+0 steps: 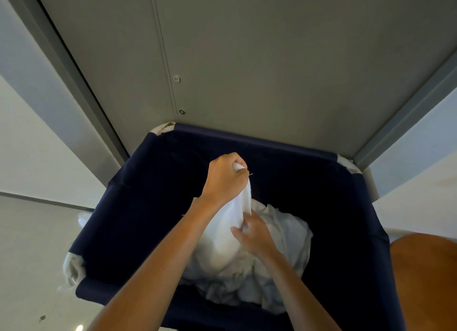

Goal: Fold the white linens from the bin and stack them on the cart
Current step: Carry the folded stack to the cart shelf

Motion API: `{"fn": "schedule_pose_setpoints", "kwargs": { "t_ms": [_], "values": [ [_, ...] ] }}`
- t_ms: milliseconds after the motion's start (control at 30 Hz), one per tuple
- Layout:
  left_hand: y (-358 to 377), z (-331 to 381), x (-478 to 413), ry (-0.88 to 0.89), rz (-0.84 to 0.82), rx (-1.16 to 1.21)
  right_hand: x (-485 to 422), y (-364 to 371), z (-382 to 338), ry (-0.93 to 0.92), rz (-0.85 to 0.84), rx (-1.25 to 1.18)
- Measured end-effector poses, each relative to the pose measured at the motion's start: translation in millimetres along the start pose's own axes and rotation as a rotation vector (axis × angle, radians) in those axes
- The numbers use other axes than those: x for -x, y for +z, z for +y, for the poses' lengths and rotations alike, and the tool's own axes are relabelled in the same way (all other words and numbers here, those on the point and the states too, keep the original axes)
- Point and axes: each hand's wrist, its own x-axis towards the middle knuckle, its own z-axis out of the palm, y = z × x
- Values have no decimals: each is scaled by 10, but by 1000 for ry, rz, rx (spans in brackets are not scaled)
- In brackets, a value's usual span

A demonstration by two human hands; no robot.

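A dark navy fabric bin [138,207] fills the lower middle of the view. Inside it lies a heap of crumpled white linens [284,251]. My left hand [223,177] is raised above the heap and grips the top corner of a white towel [231,229] that hangs down from it. My right hand [252,234] is lower, beside the hanging towel, and pinches its edge. Both forearms reach in from the bottom of the frame. The cart is not in view.
A grey metal door or panel [247,58] with a dark frame stands right behind the bin. White walls flank it on both sides. Light floor [32,269] lies to the left. An orange-brown rounded object [425,281] sits at the lower right.
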Motion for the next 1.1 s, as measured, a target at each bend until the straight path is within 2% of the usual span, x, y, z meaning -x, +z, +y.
{"fn": "schedule_pose_setpoints", "kwargs": {
  "t_ms": [233, 300, 400, 500, 600, 633, 733, 767, 800, 900, 967, 1033, 1100],
  "values": [
    [-275, -15, -17, -23, 275, 61, 58, 334, 249, 61, -150, 172],
    [-390, -100, -65, -68, 375, 72, 69, 320, 273, 72, -106, 152],
    [-493, -260, -120, -103, 429, 58, 53, 193, 214, 35, 72, 6],
    [-453, -408, -107, -146, 325, -50, 33, -52, 6, -10, 187, -92],
    [-306, -474, -60, -58, 185, -259, -32, -301, -203, -155, 226, -105],
    [-239, -461, -41, -5, 59, -250, -57, -373, -264, -216, 213, -71],
    [5, -441, 27, 108, -479, -197, -104, -509, -378, -317, 119, -2],
    [75, -455, 43, 123, -580, -204, -101, -552, -397, -331, 101, -9],
    [122, -481, 38, 136, -607, -236, -88, -595, -407, -348, 108, -31],
    [155, -496, -7, 210, -523, -420, -6, -708, -369, -315, 187, -99],
    [156, -457, -7, 225, -496, -414, 45, -737, -319, -290, 218, -105],
    [164, -421, 3, 229, -481, -386, 97, -746, -292, -249, 196, -123],
    [154, -374, 17, 230, -468, -383, 136, -741, -246, -200, 102, -144]
  ]
}}
